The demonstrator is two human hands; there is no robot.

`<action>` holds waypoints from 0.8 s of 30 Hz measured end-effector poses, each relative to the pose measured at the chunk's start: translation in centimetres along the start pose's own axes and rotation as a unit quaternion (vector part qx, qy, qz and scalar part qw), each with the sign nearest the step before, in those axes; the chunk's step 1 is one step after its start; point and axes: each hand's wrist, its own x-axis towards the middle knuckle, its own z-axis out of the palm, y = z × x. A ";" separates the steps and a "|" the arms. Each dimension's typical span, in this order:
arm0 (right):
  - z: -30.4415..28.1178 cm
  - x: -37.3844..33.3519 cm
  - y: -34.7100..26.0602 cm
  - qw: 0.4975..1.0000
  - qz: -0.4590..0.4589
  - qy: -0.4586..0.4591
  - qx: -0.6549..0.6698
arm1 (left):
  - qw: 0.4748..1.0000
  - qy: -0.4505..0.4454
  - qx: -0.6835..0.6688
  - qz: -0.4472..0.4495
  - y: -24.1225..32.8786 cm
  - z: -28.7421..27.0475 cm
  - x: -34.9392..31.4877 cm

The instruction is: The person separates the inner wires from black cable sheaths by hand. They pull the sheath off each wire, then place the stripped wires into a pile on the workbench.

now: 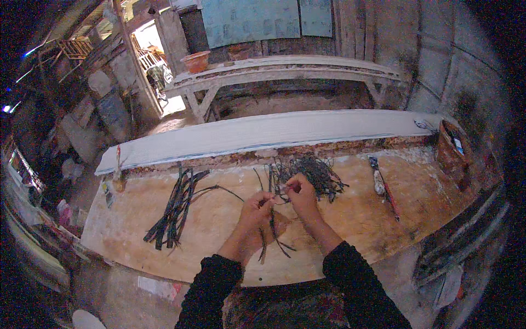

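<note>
One bare left hand (253, 215) pinching thin black strips (272, 220) mid-frame, bare right hand (302, 197) fingertips bunched, hold unclear, tangled black heap (318, 174) partly hidden

Left sleeve (211, 290): long, black or nearly so; cloth wrinkled, outline bumpy;
Right sleeve (361, 282): matching dark cloth; small bunched folds along its edge;
Cuffs (223, 265): same dark shade; ending short of the wrists;
Left hand (255, 213): bare; wrist uncovered;
Right hand (302, 196): bare likewise;
Weave: too grainy to tell
</note>
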 end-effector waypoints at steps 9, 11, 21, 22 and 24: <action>0.2 1.3 2.6 0.975 -0.180 0.091 -0.098 | 0.992 -0.099 0.078 -0.023 0.8 2.7 -3.1; -0.1 1.0 1.9 0.988 -0.117 0.075 -0.069 | 0.993 -0.107 0.044 -0.027 1.2 3.1 -3.4; -0.8 1.3 1.5 0.964 -0.136 0.129 -0.187 | 0.995 -0.082 -0.041 -0.029 0.4 1.6 -1.7; -1.5 1.4 2.2 0.972 -0.110 0.130 -0.159 | 0.995 -0.020 -0.078 -0.056 2.9 4.0 -2.9; -1.9 1.7 2.9 0.985 -0.070 0.124 -0.100 | 0.989 0.071 -0.113 -0.058 4.7 4.9 -3.4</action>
